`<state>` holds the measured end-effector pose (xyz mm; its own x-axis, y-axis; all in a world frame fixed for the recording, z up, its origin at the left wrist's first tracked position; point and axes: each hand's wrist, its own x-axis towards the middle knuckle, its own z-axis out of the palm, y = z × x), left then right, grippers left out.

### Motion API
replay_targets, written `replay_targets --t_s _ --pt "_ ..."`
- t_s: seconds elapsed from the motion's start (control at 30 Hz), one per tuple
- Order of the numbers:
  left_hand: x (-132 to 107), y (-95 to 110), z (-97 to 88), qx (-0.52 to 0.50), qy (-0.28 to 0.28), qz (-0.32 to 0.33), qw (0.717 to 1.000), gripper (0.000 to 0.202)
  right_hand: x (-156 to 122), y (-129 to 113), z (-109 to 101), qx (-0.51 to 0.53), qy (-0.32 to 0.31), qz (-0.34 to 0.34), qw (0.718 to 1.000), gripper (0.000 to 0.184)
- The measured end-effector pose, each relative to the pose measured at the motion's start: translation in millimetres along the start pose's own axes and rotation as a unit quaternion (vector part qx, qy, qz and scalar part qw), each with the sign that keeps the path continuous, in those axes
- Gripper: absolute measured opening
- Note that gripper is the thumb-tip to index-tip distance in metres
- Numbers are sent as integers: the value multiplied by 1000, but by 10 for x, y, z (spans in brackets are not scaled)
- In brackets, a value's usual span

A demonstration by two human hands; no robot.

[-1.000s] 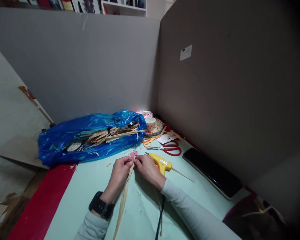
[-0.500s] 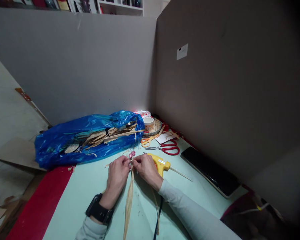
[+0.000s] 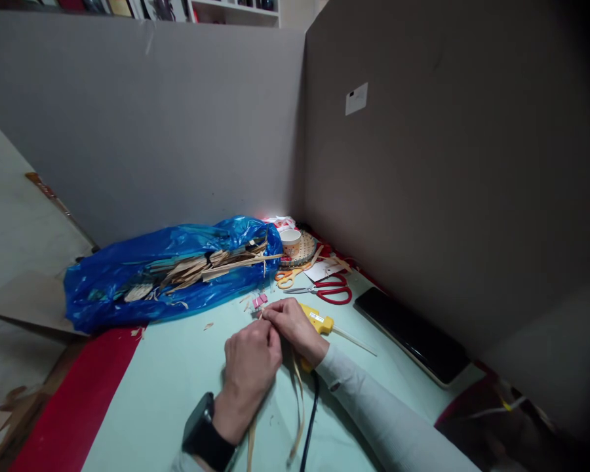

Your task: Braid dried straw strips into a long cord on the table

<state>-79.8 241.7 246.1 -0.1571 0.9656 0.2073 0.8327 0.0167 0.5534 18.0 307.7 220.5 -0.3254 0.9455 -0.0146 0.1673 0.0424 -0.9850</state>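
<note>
My left hand (image 3: 252, 367), with a black watch on its wrist, is closed around thin tan leaf strips (image 3: 297, 400) that trail toward me over the pale green table (image 3: 177, 380). My right hand (image 3: 290, 326) pinches the strips' far end just beyond the left fingers. A small pink binder clip (image 3: 259, 301) sits at that far end, right by my right fingertips. The yellow glue gun (image 3: 318, 321) lies just right of my right hand, partly hidden by it.
A blue plastic bag (image 3: 128, 278) full of dried strips lies at the back left. Red scissors (image 3: 332, 292), orange scissors (image 3: 288, 276), a paper cup (image 3: 290, 241) on a woven mat and a black phone (image 3: 413, 334) lie to the right. Grey partitions wall the desk.
My left hand has slid to the right and toward me along the strips, now lying close under the right hand. The strips have shifted right with it.
</note>
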Motion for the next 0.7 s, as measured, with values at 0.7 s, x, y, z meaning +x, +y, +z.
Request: replay_targets --t_s 0.7 --pt "387 -434 14 -483 -199 -158 838 31 -70 -158 40 -164 -28 -66 984 31"
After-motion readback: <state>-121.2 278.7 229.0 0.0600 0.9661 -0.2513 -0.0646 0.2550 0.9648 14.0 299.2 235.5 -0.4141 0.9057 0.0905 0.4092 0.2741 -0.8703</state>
